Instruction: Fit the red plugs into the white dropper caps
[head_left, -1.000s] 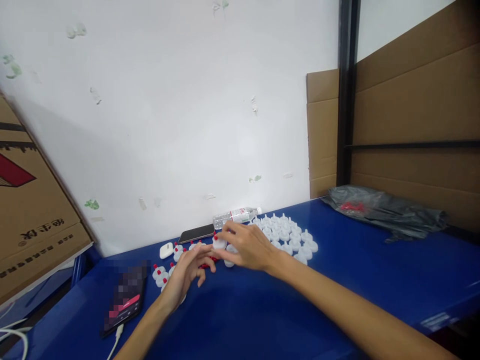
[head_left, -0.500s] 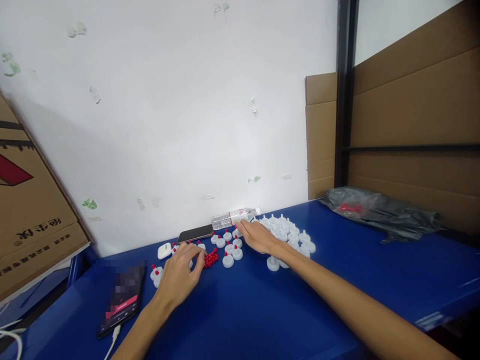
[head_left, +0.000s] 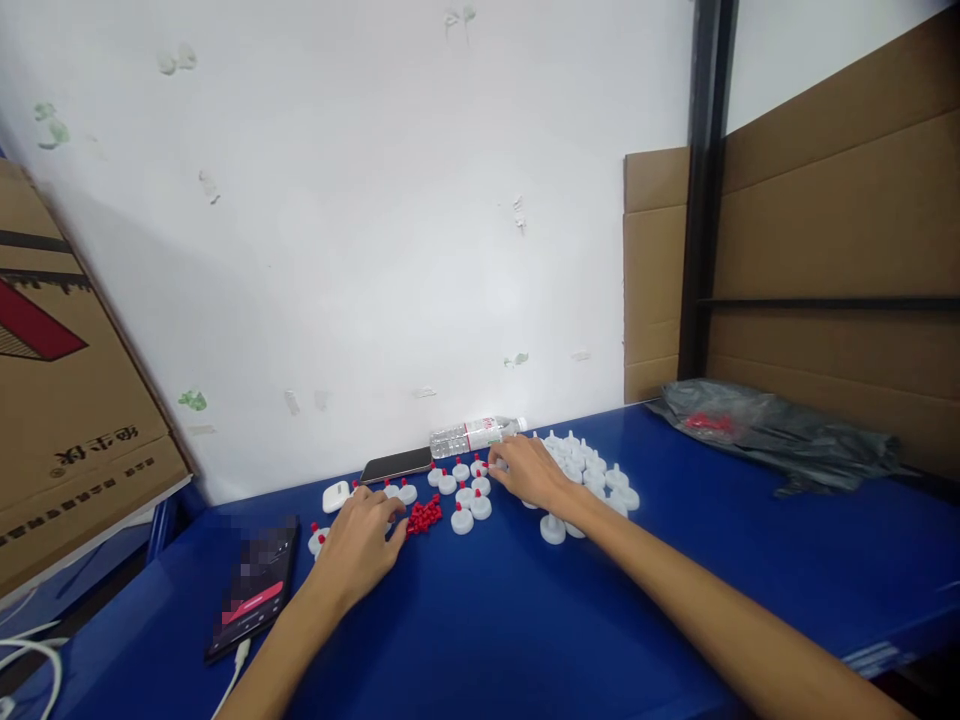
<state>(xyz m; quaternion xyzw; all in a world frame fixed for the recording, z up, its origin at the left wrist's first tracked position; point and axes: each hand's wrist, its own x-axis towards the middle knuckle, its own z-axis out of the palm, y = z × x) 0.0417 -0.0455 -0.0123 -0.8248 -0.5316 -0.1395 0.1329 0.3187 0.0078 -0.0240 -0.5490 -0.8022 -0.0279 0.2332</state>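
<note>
My left hand (head_left: 361, 535) is low over the blue table, fingers bent and apart, with the fingertips at the left edge of a small pile of red tips (head_left: 424, 515). My right hand (head_left: 529, 470) is beside the white nozzle caps, thumb and index finger apart and nothing visible between them. Just left of its fingers stands a white cap with a red tip (head_left: 479, 467). Several more red-tipped caps (head_left: 462, 519) stand between the hands. To the right hand's right is a cluster of white caps with bare nozzles (head_left: 574, 465), partly hidden by the hand and forearm.
A water bottle (head_left: 476, 435) and a dark phone (head_left: 397, 464) lie by the wall. A white earphone case (head_left: 336, 497) is behind my left hand. A cabled phone (head_left: 255, 590) lies at left. A grey plastic bag (head_left: 780, 435) lies at right, near cardboard (head_left: 832, 240).
My right hand has drawn back from a red-tipped cap, its fingers parting. My left thumb and index finger have spread apart by the red pile. The view has shifted slightly.
</note>
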